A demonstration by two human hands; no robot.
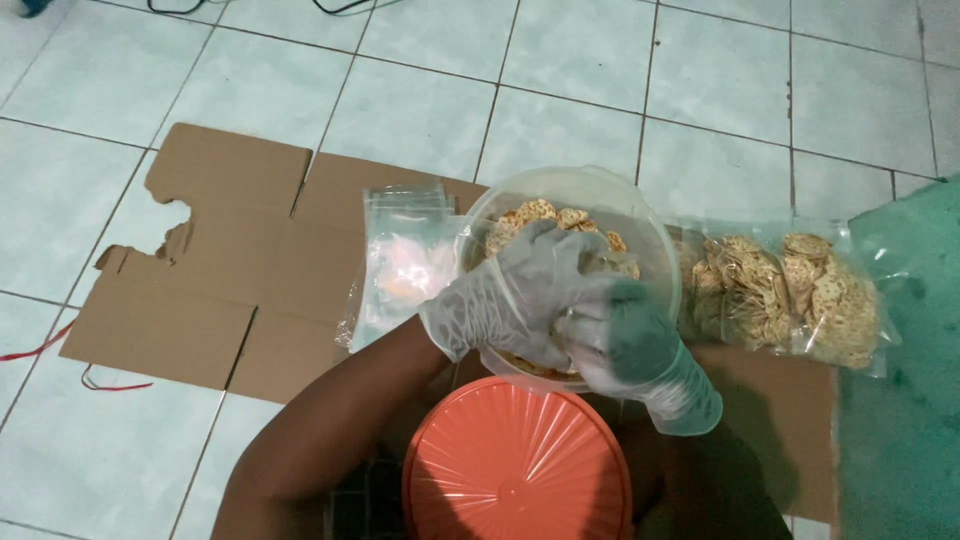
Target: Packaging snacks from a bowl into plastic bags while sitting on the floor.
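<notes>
A clear round plastic tub [640, 225] holds several flat, perforated golden crackers [545, 213]. Both hands wear thin translucent gloves and sit together over the tub's near side. My left hand [520, 290] lies across the top, fingers curled around a clear bag or crackers; what it grips is blurred. My right hand [625, 340] is bunched against it, fingers closed, contents hidden. An orange ribbed lid [515, 465] rests just below the hands, near my lap.
A stack of empty clear plastic bags [405, 260] lies left of the tub. Filled bags of crackers [785, 290] lie to the right. Flattened brown cardboard [230, 280] covers the tiled floor [600, 60]. A green mat [905, 420] borders the right edge.
</notes>
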